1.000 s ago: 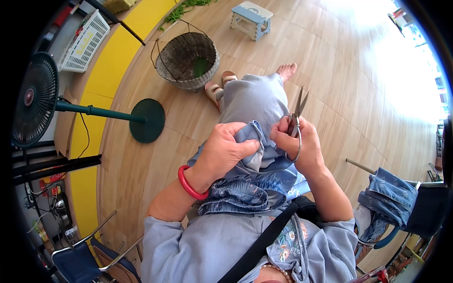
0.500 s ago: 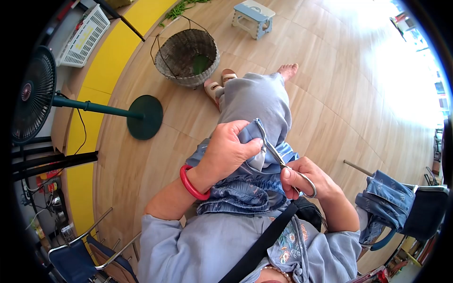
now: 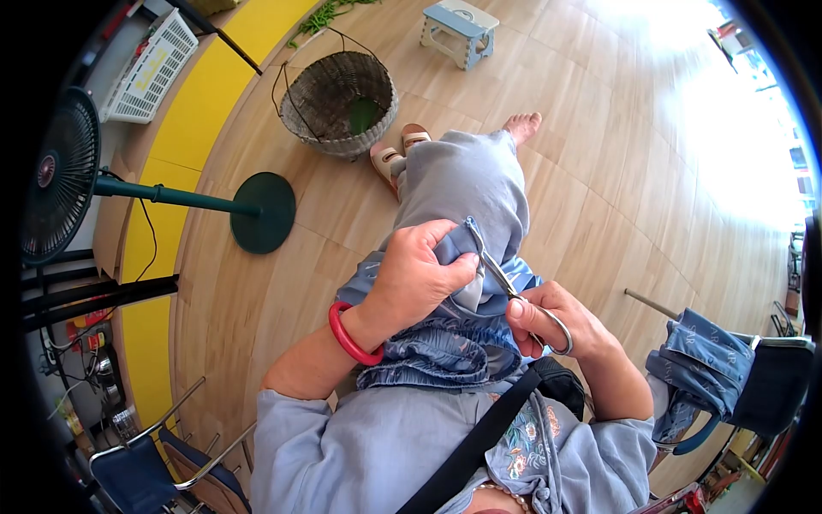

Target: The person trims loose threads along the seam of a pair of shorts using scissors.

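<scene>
My left hand pinches the edge of a blue fabric piece, thumb on top. A red bangle circles that wrist. My right hand has its fingers through the handles of metal scissors. The blades lie along the fabric's folded edge, close to my left fingertips; whether they are cutting I cannot tell. More of the gathered blue cloth is bunched in my lap over the grey trousers.
A wicker basket stands on the floor by sandals. A small step stool is at the back. At left are a green fan and a folding chair. Blue patterned fabric drapes a chair at right.
The scissor tips and the fabric edge have shifted very slightly to the right. Both hands keep nearly the same position and hold.
</scene>
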Tool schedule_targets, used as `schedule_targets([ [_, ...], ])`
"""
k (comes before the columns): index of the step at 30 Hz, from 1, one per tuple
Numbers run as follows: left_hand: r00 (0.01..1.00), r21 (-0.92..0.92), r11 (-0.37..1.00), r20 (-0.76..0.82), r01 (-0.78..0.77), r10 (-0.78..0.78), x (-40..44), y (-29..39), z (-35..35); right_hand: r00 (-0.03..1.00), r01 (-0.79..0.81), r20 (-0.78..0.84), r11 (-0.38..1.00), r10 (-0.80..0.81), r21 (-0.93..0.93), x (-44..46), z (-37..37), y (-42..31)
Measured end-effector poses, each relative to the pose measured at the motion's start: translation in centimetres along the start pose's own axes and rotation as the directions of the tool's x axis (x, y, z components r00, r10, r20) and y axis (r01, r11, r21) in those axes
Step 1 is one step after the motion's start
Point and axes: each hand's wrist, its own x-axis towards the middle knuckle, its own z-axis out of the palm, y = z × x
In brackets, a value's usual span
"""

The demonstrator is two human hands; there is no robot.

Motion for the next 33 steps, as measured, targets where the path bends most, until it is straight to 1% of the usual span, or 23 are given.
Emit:
schedule_targets([
  [2,1.000,0.019,1.000,-0.004,-0.011,0.011,0.0,0.0,0.0,1.000,-0.011,-0.004,1.000,0.011,0.003,0.0,0.0,0.1],
  [4,0.997,0.074,0.994,-0.025,-0.076,0.078,0.0,-0.1,0.1,1.000,-0.021,-0.007,1.000,0.021,0.005,0.1,0.1,0.4],
  [5,0.997,0.074,0.994,-0.025,-0.076,0.078,0.0,-0.2,0.2,0.999,-0.043,-0.014,0.999,0.043,0.010,0.1,0.1,0.6],
  [7,0.985,0.152,0.977,-0.060,-0.153,0.163,-0.1,-0.3,0.3,0.998,-0.065,-0.022,0.998,0.065,0.015,0.0,0.2,0.5],
  [8,0.985,0.152,0.977,-0.059,-0.153,0.163,-0.1,-0.5,0.5,0.996,-0.075,-0.040,0.997,0.076,0.010,-0.1,0.4,0.2],
  [10,0.950,0.161,0.948,-0.102,-0.276,0.294,0.0,-0.9,0.9,0.995,-0.086,-0.058,0.996,0.086,0.005,-0.1,0.7,0.0],
  [11,0.950,0.161,0.948,-0.101,-0.276,0.294,-0.1,-0.9,0.9,0.994,-0.085,-0.063,0.996,0.085,0.008,0.0,0.7,0.0],
  [14,0.953,0.147,0.952,-0.105,-0.269,0.286,-0.1,-0.7,0.8,0.994,-0.081,-0.079,0.997,0.080,-0.003,0.0,0.8,0.0],
  [16,0.998,0.029,0.998,-0.023,-0.057,0.058,-0.2,-0.2,0.4,0.993,-0.077,-0.089,0.997,0.075,-0.017,0.1,0.9,0.2],
  [17,0.998,0.029,0.998,-0.024,-0.057,0.058,-0.1,-0.3,0.3,0.993,-0.069,-0.094,0.997,0.067,-0.022,0.3,0.9,0.4],
  [19,0.999,-0.101,0.994,0.014,0.030,-0.029,0.1,-0.5,0.2,0.993,-0.061,-0.098,0.998,0.058,-0.027,0.4,1.0,0.6],
  [22,0.998,-0.130,0.990,0.036,0.062,-0.058,0.0,-0.3,0.0,0.992,-0.035,-0.124,0.998,0.028,-0.056,0.5,1.1,0.6],
  [26,0.998,-0.177,0.983,0.041,0.052,-0.045,0.1,-0.6,-0.1,0.990,0.010,-0.143,0.998,-0.019,-0.067,0.4,0.9,1.0],
  [28,0.998,-0.256,0.965,0.045,0.059,-0.049,0.0,-0.4,0.0,0.988,0.032,-0.146,0.997,-0.041,-0.065,0.2,0.4,1.2],
  [30,0.998,-0.266,0.962,0.042,0.054,-0.045,-0.1,-0.4,0.0,0.970,0.192,-0.161,0.980,-0.181,0.054,-0.3,-0.1,1.0],
  [31,0.998,-0.276,0.960,0.044,0.053,-0.042,-0.1,-0.4,0.1,0.956,0.208,-0.224,0.976,-0.189,0.064,-0.4,0.0,0.0],
  [32,0.998,-0.277,0.959,0.050,0.054,-0.042,-0.1,-0.5,0.2,0.955,0.206,-0.230,0.976,-0.187,0.065,-0.1,0.1,-0.3],
  [33,0.999,-0.216,0.976,0.046,0.035,-0.026,0.0,-0.7,0.2,0.888,0.299,-0.343,0.951,-0.307,-0.079,0.3,0.1,-0.4],
])
